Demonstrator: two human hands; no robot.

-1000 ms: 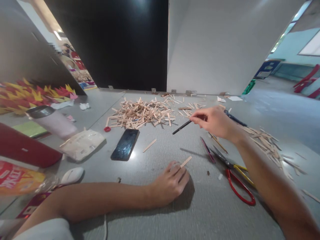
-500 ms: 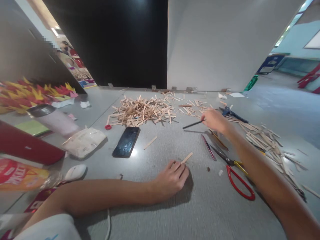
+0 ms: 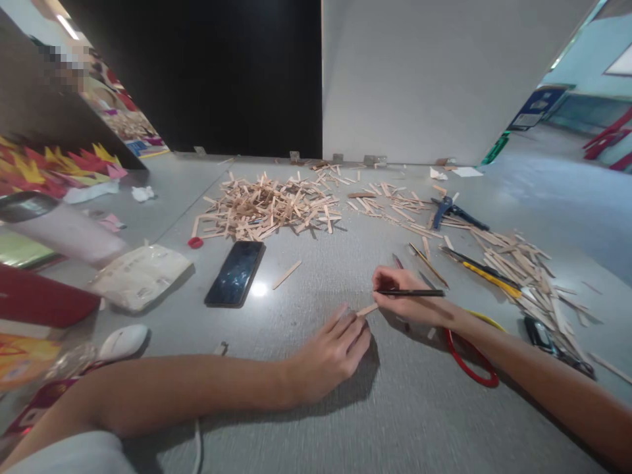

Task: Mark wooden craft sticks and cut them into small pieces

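My left hand (image 3: 340,345) rests on the table with its fingers bent over a flat wooden craft stick (image 3: 368,309), pinning it down. Only the stick's far end sticks out past the fingers. Close beside that end is my right hand (image 3: 397,296), its fingers closed round a slim black pencil (image 3: 415,293) whose tip is hidden by the hand. Another loose stick (image 3: 287,275) lies farther left. Under my right forearm, red-handled scissors (image 3: 469,365) are partly covered. A brown pencil (image 3: 428,265) lies just beyond the right hand.
A heap of wooden sticks (image 3: 269,207) lies at the back, near a black phone (image 3: 235,273). More sticks (image 3: 523,263) lie to the right with a blue clamp-like tool (image 3: 449,210) and a yellow cutter (image 3: 491,278). A white mouse (image 3: 123,342) and a plastic packet (image 3: 143,273) are at left.
My right hand has come back toward me and left with the black pencil, from near the blue tool to the stick's end. My left hand stays on the stick; the view has shifted slightly.
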